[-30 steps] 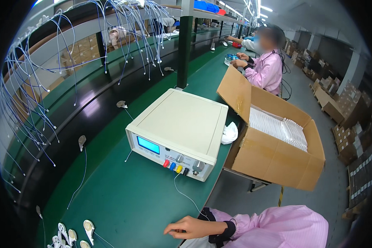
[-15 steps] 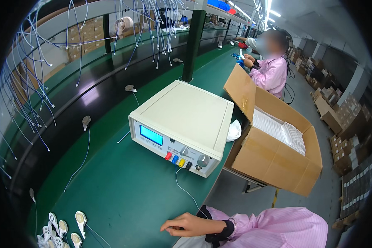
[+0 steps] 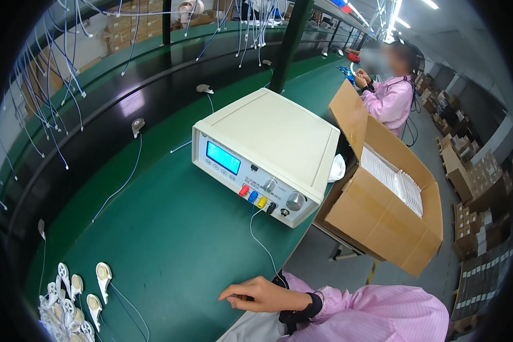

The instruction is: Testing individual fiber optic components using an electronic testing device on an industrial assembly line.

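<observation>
My right hand (image 3: 259,294) hovers near the bench's front edge, back of the hand upward, with a black band at the wrist and a pink sleeve. Its fingers are loosely bent with a gap between them, and I see nothing held. My left hand is out of the picture. Beyond the right hand stands a cream test instrument (image 3: 273,134) with a lit blue display, knobs and coloured terminals. A thin white lead (image 3: 255,236) runs from its terminals down toward my wrist. At the lower left lie several white paddle-shaped parts (image 3: 104,276) with beige discs and thin wires.
An opened cardboard box (image 3: 382,222) with stacked white pieces stands right of the instrument. White-tipped cables (image 3: 51,102) hang at upper left above a black track, near a green post (image 3: 290,48). Wired grey parts (image 3: 138,126) lie along the track. A co-worker (image 3: 390,100) sits farther off.
The view has shifted, so the instrument and box sit farther right, and more of the paddle-shaped parts shows. My right hand keeps nearly the same pose.
</observation>
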A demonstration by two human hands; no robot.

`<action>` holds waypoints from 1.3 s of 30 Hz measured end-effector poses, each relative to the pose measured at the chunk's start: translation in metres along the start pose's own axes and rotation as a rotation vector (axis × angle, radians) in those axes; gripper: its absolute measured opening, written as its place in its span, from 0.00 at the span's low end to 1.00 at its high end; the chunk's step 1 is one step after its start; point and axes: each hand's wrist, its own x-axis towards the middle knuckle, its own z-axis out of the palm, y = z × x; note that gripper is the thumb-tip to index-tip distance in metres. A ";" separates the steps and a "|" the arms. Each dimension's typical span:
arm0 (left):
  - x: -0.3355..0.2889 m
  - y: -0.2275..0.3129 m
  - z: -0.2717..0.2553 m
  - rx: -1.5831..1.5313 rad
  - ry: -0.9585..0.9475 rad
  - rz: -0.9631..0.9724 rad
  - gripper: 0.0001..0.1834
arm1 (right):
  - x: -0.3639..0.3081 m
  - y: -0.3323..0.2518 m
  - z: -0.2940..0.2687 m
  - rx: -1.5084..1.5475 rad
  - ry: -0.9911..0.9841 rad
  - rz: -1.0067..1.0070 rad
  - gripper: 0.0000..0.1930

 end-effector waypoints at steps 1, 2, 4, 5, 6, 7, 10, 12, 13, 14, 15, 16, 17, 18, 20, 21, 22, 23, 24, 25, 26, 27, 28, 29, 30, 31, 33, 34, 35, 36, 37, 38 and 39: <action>-0.001 -0.002 -0.002 0.008 0.011 -0.007 0.15 | 0.000 0.001 0.000 -0.005 0.008 -0.003 0.09; -0.002 -0.003 -0.005 0.016 0.022 -0.014 0.15 | 0.000 0.000 -0.001 -0.001 0.002 0.003 0.09; -0.004 -0.007 -0.010 0.033 0.043 -0.028 0.15 | 0.001 -0.001 -0.003 -0.052 -0.029 -0.004 0.09; -0.005 -0.008 -0.013 0.041 0.053 -0.034 0.15 | 0.001 -0.001 -0.003 -0.048 -0.034 0.001 0.09; -0.005 -0.010 -0.014 0.047 0.064 -0.039 0.15 | 0.001 -0.001 -0.002 -0.042 -0.024 -0.002 0.09; -0.006 -0.011 -0.016 0.052 0.074 -0.043 0.15 | 0.001 -0.002 -0.002 -0.035 -0.013 -0.005 0.09; -0.007 -0.015 -0.020 0.067 0.103 -0.055 0.14 | 0.002 -0.003 -0.001 -0.026 0.018 -0.019 0.09; -0.008 -0.018 -0.024 0.079 0.122 -0.062 0.14 | 0.002 -0.003 0.000 -0.021 0.014 -0.013 0.09; -0.008 -0.019 -0.026 0.086 0.132 -0.066 0.14 | 0.002 -0.003 0.000 -0.017 0.011 -0.010 0.09; -0.009 -0.020 -0.028 0.093 0.143 -0.069 0.14 | 0.002 -0.003 0.000 -0.013 0.008 -0.008 0.09; -0.009 -0.020 -0.030 0.100 0.152 -0.073 0.14 | 0.002 -0.003 0.000 -0.021 0.013 -0.012 0.09; -0.010 -0.021 -0.032 0.108 0.160 -0.077 0.14 | 0.001 -0.003 0.001 -0.029 0.018 -0.017 0.09; -0.011 -0.022 -0.034 0.116 0.169 -0.081 0.14 | 0.001 -0.002 0.001 -0.024 0.015 -0.013 0.09; -0.011 -0.023 -0.037 0.124 0.180 -0.083 0.14 | 0.001 -0.001 0.001 -0.027 0.017 -0.010 0.09; -0.012 -0.024 -0.041 0.139 0.199 -0.088 0.14 | -0.001 -0.002 0.000 -0.025 0.016 -0.005 0.09; -0.012 -0.024 -0.042 0.146 0.209 -0.090 0.14 | -0.001 -0.003 -0.001 -0.037 0.004 0.011 0.09; -0.013 -0.025 -0.044 0.153 0.218 -0.092 0.13 | -0.001 -0.003 -0.002 -0.049 -0.006 0.028 0.09; -0.013 -0.025 -0.045 0.159 0.227 -0.094 0.13 | -0.001 -0.003 -0.003 -0.046 -0.008 0.030 0.09; -0.013 -0.026 -0.046 0.166 0.237 -0.094 0.13 | 0.000 -0.003 -0.003 -0.054 -0.013 0.024 0.09; -0.013 -0.026 -0.047 0.172 0.246 -0.095 0.13 | 0.000 -0.002 -0.003 -0.063 -0.018 0.019 0.09; -0.013 -0.027 -0.048 0.177 0.255 -0.096 0.13 | 0.000 -0.002 -0.002 -0.060 -0.019 0.020 0.09; -0.013 -0.028 -0.050 0.184 0.264 -0.098 0.13 | 0.000 -0.001 -0.002 -0.050 -0.012 0.018 0.09; -0.013 -0.028 -0.051 0.191 0.272 -0.099 0.13 | 0.000 0.000 -0.001 -0.039 -0.005 0.016 0.09; -0.013 -0.029 -0.051 0.198 0.281 -0.100 0.13 | 0.002 0.000 -0.001 -0.035 -0.007 0.018 0.09; -0.014 -0.030 -0.052 0.205 0.285 -0.103 0.13 | 0.003 0.000 -0.001 -0.028 0.023 -0.009 0.09; -0.015 -0.031 -0.053 0.212 0.290 -0.105 0.13 | 0.003 0.001 0.000 -0.021 0.052 -0.038 0.09; -0.014 -0.032 -0.054 0.225 0.302 -0.106 0.13 | 0.002 0.002 0.000 -0.018 0.044 -0.018 0.09; -0.012 -0.031 -0.055 0.231 0.310 -0.104 0.13 | 0.002 0.001 0.000 -0.020 0.034 -0.003 0.09; -0.010 -0.030 -0.062 0.243 0.333 -0.101 0.13 | 0.003 -0.001 0.004 -0.013 0.021 -0.011 0.09; -0.007 -0.029 -0.062 0.245 0.346 -0.092 0.12 | 0.003 -0.001 0.003 -0.025 0.023 -0.002 0.09; -0.003 -0.028 -0.063 0.246 0.362 -0.080 0.12 | 0.003 -0.001 0.003 -0.036 0.024 0.004 0.09; 0.002 -0.025 -0.064 0.248 0.379 -0.066 0.12 | 0.003 -0.003 0.002 -0.032 0.025 -0.012 0.09; 0.009 -0.022 -0.065 0.250 0.401 -0.048 0.12 | 0.004 -0.004 0.002 -0.031 0.028 -0.012 0.09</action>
